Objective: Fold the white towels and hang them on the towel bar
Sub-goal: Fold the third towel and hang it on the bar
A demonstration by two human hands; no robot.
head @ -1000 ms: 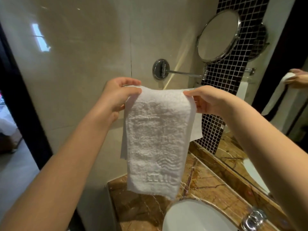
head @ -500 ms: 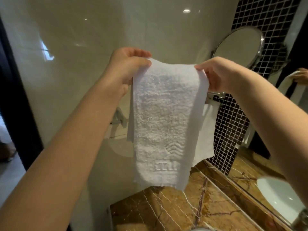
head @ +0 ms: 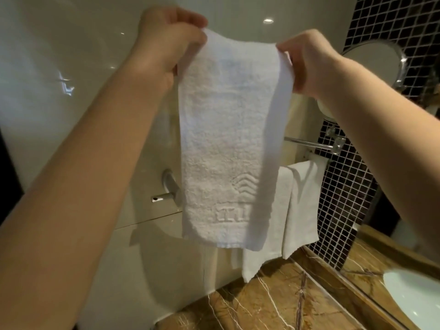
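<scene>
I see a glossy beige wall (head: 71,115) ahead, catching a ceiling light's glint (head: 268,20). Black mosaic tiling (head: 345,198) rises beyond the counter's far right corner, with a round chrome-rimmed mirror (head: 373,65) in front of it. The brown veined marble counter (head: 273,303) meets a wall mirror (head: 381,258) along its right edge.

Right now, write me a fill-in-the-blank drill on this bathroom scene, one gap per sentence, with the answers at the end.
1. The left hand and the right hand each pinch the ____ edge of the held towel.
2. Behind it, a second towel already hangs from the towel ____.
3. The wall mirror at the upper right is ____ in shape.

Missing words: top; bar; round.
</scene>
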